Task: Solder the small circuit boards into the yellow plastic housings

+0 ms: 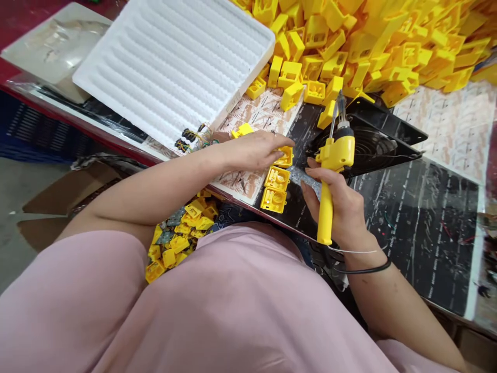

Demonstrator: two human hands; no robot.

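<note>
Gripping a yellow soldering iron point(334, 155) by its long handle, the right hand point(341, 210) holds the tool upright with its metal tip pointing away from the body; the fingers are wrapped around the lower handle, thumb along the side. The left hand point(258, 150) reaches across the counter point(419, 217) and rests on a small yellow plastic case point(285, 156), fingertips pressed down on its top edge — pinching or merely steadying it cannot be told apart here.

Two more open cases point(275, 189) lie just beside it in a short row, nearer the body, open faces up. A black fan point(368, 147) sits just beyond the iron. A large heap of yellow cases point(368, 46) covers the far side of the counter, and a white ribbed tray point(174, 62) lies to the left, with a small bundle of wired parts point(192, 139) at its near corner. Further yellow pieces point(178, 238) sit in a pile below the counter edge, by the lap.

Handling notes — judged from appearance:
- The case looks light, stiff and thin-walled; hold it by the outer side walls, not the open face.
- Smooth plastic may slide on the glossy counter surface, so downward pressure helps.
- The iron should be held only by the handle; the metal front end is likely hot.
</note>
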